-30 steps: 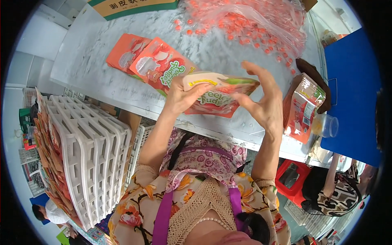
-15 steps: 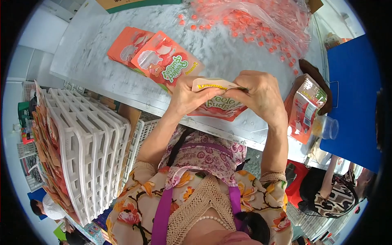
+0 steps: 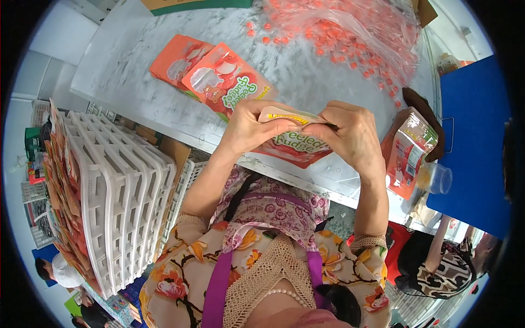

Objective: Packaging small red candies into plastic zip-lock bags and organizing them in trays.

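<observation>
Between my two hands is a red candy pouch (image 3: 298,146), held upright by its top edge above the table's near side. My left hand (image 3: 249,128) pinches the left top corner, thumb in front and fingers behind. On the right top corner, my right hand (image 3: 350,134) grips in the same way, thumbs nearly meeting. The pouch's top edge bends toward me; whether its mouth is parted cannot be made out. Flat red pouches (image 3: 229,82) lie fanned in a stack just beyond my left hand.
Wrapped red candies (image 3: 339,33) spill from a clear plastic bag at the far right. Another pouch stack (image 3: 407,153) and a clear plastic tub (image 3: 437,179) lie right, beside a blue panel (image 3: 473,136). White crates (image 3: 117,202) stand stacked at left. A person (image 3: 445,265) is at lower right.
Both hands keep hold of the pouch's top edge. My right thumb has shifted slightly left toward my left thumb. The view has tilted a little.
</observation>
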